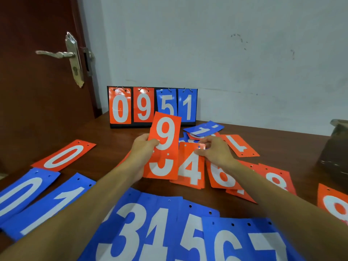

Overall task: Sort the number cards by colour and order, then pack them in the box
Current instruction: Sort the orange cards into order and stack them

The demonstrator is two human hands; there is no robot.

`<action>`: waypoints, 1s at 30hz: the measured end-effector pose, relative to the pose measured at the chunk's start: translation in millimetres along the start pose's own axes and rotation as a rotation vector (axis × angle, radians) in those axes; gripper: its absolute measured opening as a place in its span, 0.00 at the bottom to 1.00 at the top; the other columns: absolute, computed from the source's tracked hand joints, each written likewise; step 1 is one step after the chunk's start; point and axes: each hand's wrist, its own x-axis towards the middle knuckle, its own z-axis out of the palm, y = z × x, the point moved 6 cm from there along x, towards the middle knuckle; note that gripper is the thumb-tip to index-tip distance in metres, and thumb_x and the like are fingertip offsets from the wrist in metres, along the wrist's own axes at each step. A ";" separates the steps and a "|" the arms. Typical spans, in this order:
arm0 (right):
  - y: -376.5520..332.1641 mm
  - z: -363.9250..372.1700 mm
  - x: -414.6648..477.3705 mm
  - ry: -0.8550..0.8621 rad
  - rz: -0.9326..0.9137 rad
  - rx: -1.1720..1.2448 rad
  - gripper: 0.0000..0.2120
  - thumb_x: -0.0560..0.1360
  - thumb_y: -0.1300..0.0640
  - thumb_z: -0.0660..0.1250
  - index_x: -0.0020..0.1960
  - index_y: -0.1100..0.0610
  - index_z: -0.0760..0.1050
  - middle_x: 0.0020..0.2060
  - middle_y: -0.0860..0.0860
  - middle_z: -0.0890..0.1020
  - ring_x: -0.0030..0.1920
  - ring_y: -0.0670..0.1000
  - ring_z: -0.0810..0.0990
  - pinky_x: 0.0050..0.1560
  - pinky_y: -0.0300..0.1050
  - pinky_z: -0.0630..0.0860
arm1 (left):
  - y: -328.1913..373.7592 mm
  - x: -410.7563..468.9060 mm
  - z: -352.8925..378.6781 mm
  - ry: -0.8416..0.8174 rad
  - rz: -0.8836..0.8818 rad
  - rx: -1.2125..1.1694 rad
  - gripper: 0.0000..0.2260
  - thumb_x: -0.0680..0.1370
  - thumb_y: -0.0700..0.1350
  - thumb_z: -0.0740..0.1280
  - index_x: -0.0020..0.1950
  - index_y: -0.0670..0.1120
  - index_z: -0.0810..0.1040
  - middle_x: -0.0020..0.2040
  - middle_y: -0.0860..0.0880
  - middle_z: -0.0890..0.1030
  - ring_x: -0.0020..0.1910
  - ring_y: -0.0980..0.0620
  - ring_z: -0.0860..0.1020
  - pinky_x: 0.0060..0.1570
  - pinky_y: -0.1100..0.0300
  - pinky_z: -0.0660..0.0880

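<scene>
My left hand [145, 147] holds an orange 9 card [165, 134] upright above the table, thumb on its face. Below it lies another orange card [162, 168] with a partly hidden digit. My right hand [214, 151] pinches the top edge of an orange 4 card [191, 166] lying on the table. Orange 6 [220, 175], 8 [276, 179] and 1 [239, 146] cards lie to the right, and an orange 0 [64, 155] to the left. Blue cards 0 [20, 194], 1 [49, 206], 3 [128, 232], 4 [162, 228], 5 [192, 238], 6 [226, 245] and 7 [269, 245] run in a row along the near edge.
A flip scoreboard [152, 106] reading 0951 stands against the wall at the back. A loose heap of blue and orange cards [203, 129] lies in front of it. A brown bag [335, 147] sits at the right edge. A door [37, 72] is at the left.
</scene>
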 end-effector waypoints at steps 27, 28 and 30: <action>1.7 -72.8 -25.6 0.029 0.200 0.734 0.11 0.70 0.73 0.67 0.48 0.61 0.73 0.45 0.61 0.82 0.39 0.56 0.82 0.41 0.51 0.81 | 5.8 -24.8 26.7 0.085 0.028 -0.123 0.04 0.81 0.46 0.60 0.53 0.51 0.73 0.44 0.49 0.80 0.43 0.49 0.81 0.38 0.52 0.78; 2.8 -75.2 -32.1 0.005 0.204 0.772 0.12 0.71 0.74 0.66 0.47 0.60 0.72 0.43 0.59 0.82 0.39 0.55 0.82 0.38 0.48 0.80 | 6.9 -26.0 29.0 0.111 0.031 -0.141 0.05 0.81 0.46 0.59 0.55 0.51 0.73 0.44 0.49 0.80 0.43 0.48 0.80 0.38 0.52 0.78; 3.1 -76.4 -44.0 -0.049 0.192 0.832 0.13 0.71 0.75 0.65 0.50 0.60 0.72 0.44 0.59 0.82 0.40 0.56 0.82 0.37 0.48 0.82 | 9.4 -30.0 40.0 0.124 0.050 -0.139 0.06 0.81 0.46 0.59 0.57 0.51 0.72 0.46 0.49 0.80 0.45 0.48 0.80 0.38 0.51 0.78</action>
